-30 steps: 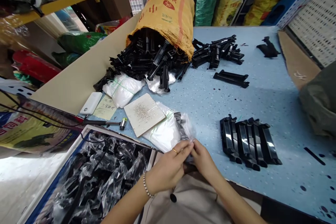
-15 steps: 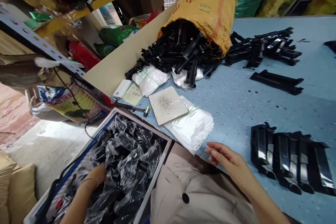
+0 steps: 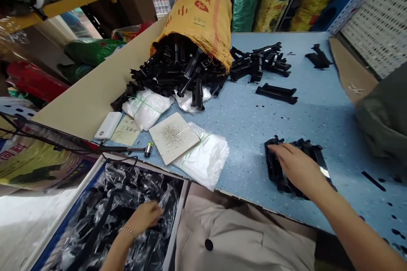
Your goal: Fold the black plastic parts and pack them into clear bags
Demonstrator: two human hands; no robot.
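Note:
My right hand [image 3: 297, 169] reaches over a row of black plastic parts [image 3: 314, 152] near the table's front edge. Its fingers stretch across the leftmost part; the thumb and the underside of the hand are hidden. My left hand [image 3: 144, 218], with a bracelet at the wrist, is above a crate [image 3: 182, 207] filled with bagged black parts [image 3: 127, 186] in clear plastic. Its fingers are blurred, so their grip cannot be made out. Beside the crate, on the table, lies a stack of white plastic bags [image 3: 208, 156], partly under a pale square board [image 3: 173, 137] strewn with small specks.
A yellow woven sack [image 3: 203, 12] spills black parts [image 3: 171, 67] at the back. More parts [image 3: 263, 63] lie right of it. A hammer [image 3: 148, 149], a note [image 3: 125, 130], a white power bank [image 3: 108, 125] and a tied bag bundle [image 3: 148, 108] lie left. Grey-green fabric [image 3: 384, 110] stands at right.
The view has swung to the right. My right hand has moved from beside the white bags onto the row of black parts. My left hand has shifted right over the crate.

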